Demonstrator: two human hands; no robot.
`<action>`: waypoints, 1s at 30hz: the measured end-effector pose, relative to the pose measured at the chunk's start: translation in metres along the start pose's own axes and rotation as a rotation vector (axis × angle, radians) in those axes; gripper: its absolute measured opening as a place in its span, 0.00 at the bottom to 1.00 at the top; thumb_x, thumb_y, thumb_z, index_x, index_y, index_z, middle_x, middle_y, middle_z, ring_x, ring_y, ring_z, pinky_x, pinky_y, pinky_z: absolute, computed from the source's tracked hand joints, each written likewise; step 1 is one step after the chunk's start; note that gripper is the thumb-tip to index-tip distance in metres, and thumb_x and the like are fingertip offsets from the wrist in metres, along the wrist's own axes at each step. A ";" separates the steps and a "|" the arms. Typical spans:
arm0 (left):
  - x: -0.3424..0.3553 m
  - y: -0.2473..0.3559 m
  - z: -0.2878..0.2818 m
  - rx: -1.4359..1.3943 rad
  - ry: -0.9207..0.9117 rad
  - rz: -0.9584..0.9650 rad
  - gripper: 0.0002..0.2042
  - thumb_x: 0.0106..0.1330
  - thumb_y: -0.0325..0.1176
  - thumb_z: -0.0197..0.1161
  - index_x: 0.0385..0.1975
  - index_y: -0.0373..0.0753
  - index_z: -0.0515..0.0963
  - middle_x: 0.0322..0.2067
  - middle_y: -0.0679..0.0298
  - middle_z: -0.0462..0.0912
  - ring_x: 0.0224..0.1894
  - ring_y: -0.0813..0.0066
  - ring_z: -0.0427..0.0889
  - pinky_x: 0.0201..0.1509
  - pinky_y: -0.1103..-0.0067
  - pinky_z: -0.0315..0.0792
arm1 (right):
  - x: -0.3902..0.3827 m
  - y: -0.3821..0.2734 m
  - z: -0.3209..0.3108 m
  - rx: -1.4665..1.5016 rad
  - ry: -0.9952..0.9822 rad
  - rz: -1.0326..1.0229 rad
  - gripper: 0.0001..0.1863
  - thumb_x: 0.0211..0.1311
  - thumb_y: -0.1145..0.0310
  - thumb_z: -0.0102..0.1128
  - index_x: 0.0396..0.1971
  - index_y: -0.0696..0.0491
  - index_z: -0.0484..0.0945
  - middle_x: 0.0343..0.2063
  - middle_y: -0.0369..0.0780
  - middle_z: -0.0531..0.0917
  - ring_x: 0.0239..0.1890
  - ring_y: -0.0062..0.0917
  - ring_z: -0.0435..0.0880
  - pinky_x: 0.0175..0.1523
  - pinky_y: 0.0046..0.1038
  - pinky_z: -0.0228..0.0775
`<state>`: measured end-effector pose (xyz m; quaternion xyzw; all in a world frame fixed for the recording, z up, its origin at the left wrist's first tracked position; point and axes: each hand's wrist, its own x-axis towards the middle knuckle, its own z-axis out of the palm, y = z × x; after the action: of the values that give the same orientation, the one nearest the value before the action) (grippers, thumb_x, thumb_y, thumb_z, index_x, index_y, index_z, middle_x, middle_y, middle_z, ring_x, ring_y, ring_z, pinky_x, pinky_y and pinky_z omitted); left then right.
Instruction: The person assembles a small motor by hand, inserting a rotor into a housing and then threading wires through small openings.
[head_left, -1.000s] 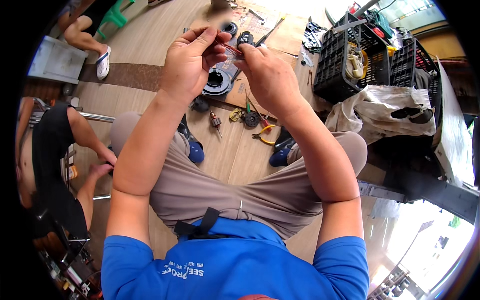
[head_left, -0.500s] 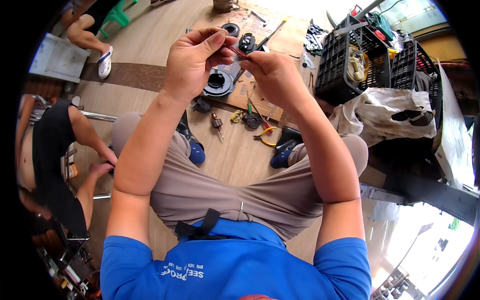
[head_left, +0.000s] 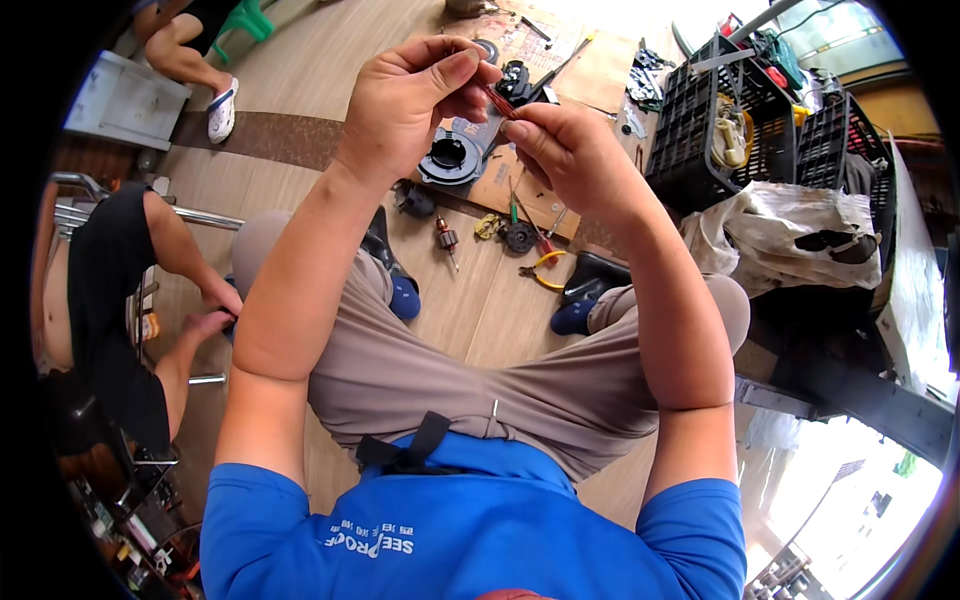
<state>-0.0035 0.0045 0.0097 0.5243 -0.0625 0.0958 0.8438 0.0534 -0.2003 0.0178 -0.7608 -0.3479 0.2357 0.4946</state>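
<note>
As fingers [head_left: 458, 68] pinch wires [head_left: 501, 102], the shirt [head_left: 490, 525] bears lettering [head_left: 398, 546].

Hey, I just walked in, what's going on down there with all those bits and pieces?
A person in a blue shirt is holding thin reddish wires stretched between the left hand and the right hand, up above the floor. Below, a motor armature lies on the floor between the feet, and yellow-handled pliers lie near the right boot. More loose parts and tools are spread on and around the cardboard.
</note>
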 end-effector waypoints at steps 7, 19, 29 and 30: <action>-0.001 0.000 -0.003 0.006 -0.028 -0.013 0.10 0.72 0.34 0.60 0.44 0.33 0.79 0.39 0.57 0.85 0.32 0.78 0.82 0.35 0.80 0.80 | 0.001 0.000 0.001 -0.067 0.025 -0.027 0.13 0.70 0.62 0.59 0.35 0.58 0.80 0.18 0.46 0.72 0.21 0.28 0.67 0.31 0.32 0.67; 0.000 0.003 -0.007 0.029 -0.047 0.005 0.11 0.73 0.35 0.59 0.44 0.33 0.79 0.39 0.57 0.85 0.33 0.78 0.82 0.36 0.80 0.80 | 0.005 0.001 0.006 -0.098 0.102 -0.108 0.13 0.74 0.64 0.56 0.36 0.58 0.82 0.16 0.28 0.68 0.20 0.10 0.64 0.24 0.19 0.56; 0.001 0.006 -0.009 0.029 -0.112 0.001 0.09 0.73 0.30 0.59 0.44 0.33 0.80 0.39 0.55 0.87 0.34 0.76 0.84 0.38 0.78 0.82 | -0.001 -0.006 -0.006 0.163 -0.043 0.020 0.14 0.74 0.63 0.56 0.37 0.60 0.81 0.17 0.29 0.71 0.20 0.11 0.66 0.25 0.19 0.58; 0.001 0.005 -0.009 0.006 -0.104 0.001 0.09 0.73 0.31 0.59 0.44 0.33 0.80 0.39 0.55 0.87 0.34 0.76 0.84 0.38 0.78 0.82 | -0.001 -0.006 -0.005 0.181 -0.034 0.041 0.14 0.73 0.63 0.57 0.34 0.60 0.81 0.16 0.30 0.72 0.21 0.13 0.66 0.26 0.21 0.60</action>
<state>-0.0030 0.0144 0.0101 0.5309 -0.1065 0.0691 0.8379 0.0548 -0.2028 0.0253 -0.7158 -0.3178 0.2890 0.5505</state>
